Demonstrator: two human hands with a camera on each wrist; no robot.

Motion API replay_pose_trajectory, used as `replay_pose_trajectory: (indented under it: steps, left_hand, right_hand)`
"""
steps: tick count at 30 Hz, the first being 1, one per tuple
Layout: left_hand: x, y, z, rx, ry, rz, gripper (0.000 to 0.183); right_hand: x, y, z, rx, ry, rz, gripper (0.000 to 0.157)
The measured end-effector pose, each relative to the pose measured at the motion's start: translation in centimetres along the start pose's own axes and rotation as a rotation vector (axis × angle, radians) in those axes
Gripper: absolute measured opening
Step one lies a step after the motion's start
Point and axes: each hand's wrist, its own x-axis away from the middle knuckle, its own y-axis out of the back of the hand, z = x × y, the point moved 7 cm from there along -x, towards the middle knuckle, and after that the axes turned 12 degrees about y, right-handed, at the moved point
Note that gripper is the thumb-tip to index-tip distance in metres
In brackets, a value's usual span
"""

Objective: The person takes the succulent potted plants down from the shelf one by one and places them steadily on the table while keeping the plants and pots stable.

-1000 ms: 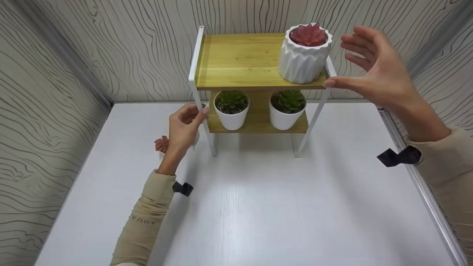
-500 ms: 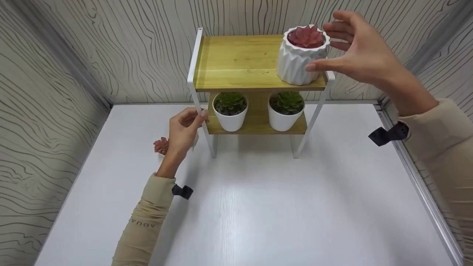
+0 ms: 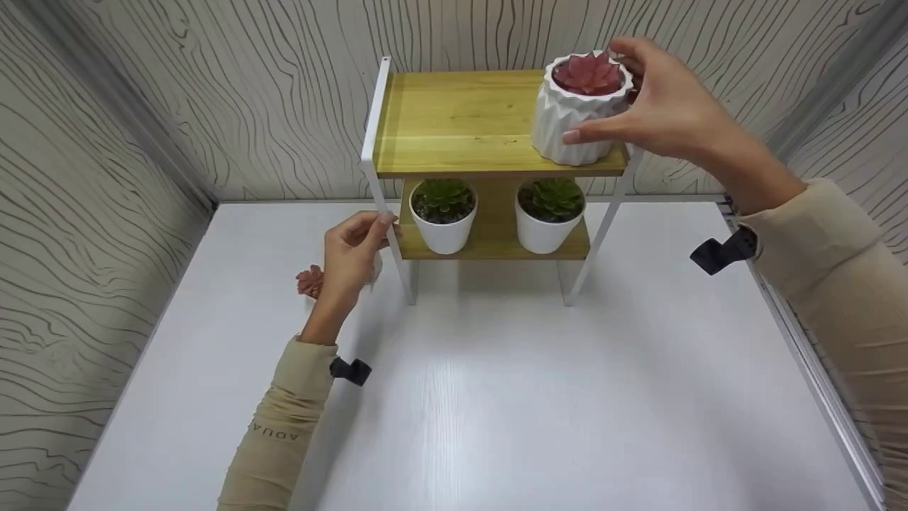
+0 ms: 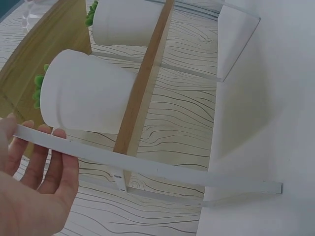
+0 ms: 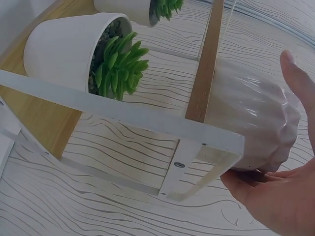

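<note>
On the top board of a two-tier shelf rack (image 3: pixel 461 117) stands a white ribbed pot (image 3: pixel 560 131) with a red succulent (image 3: pixel 587 74). My right hand (image 3: pixel 670 113) is around the pot's right side, fingers partly hidden behind it. In the right wrist view, the thumb (image 5: pixel 295 73) shows a gap from the pot, while the fingers (image 5: pixel 241 187) lie close against its other side. My left hand (image 3: pixel 351 248) grips the rack's left white leg (image 4: pixel 147 167) between thumb and fingers. Two smooth white pots, one left (image 3: pixel 443 233) and one right (image 3: pixel 543 234), hold green succulents on the lower board.
A reddish succulent (image 3: pixel 310 281) stands on the white table (image 3: pixel 496 397) left of the rack, partly hidden by my left wrist. Wavy-patterned walls (image 3: pixel 269 99) enclose the table at the back and sides. A metal rail (image 3: pixel 801 341) runs along the right edge.
My right hand has moved left from beside the rack to around the ribbed pot, its thumb now across the pot's front. The left hand keeps its grip on the leg.
</note>
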Motion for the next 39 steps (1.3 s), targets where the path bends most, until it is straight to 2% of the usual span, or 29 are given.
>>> replay_pose_trajectory:
  steps: [8, 14, 26, 33, 39]
  left_hand:
    - [0.0, 0.0, 0.1, 0.004, 0.025, -0.008, 0.020]
    - [-0.1, -0.1, 0.4, 0.001, 0.046, -0.005, 0.022]
    - [-0.2, -0.1, 0.3, 0.010, 0.048, 0.003, 0.020]
    - [-0.1, -0.3, 0.0, 0.031, 0.013, 0.028, 0.019]
    - [0.0, -0.1, 0.2, 0.021, 0.034, 0.021, 0.019]
  right_hand:
    - [-1.1, 0.0, -0.2, 0.029, 0.000, 0.071, 0.111]
    - [-1.5, -0.4, -0.6, 0.028, -0.027, 0.117, 0.114]
    - [-1.7, -0.7, -0.8, 0.033, -0.054, 0.070, 0.109]
    - [-1.7, -0.6, -0.5, 0.055, -0.035, 0.016, 0.103]
    - [-1.7, -0.6, -0.5, 0.058, -0.040, 0.006, 0.104]
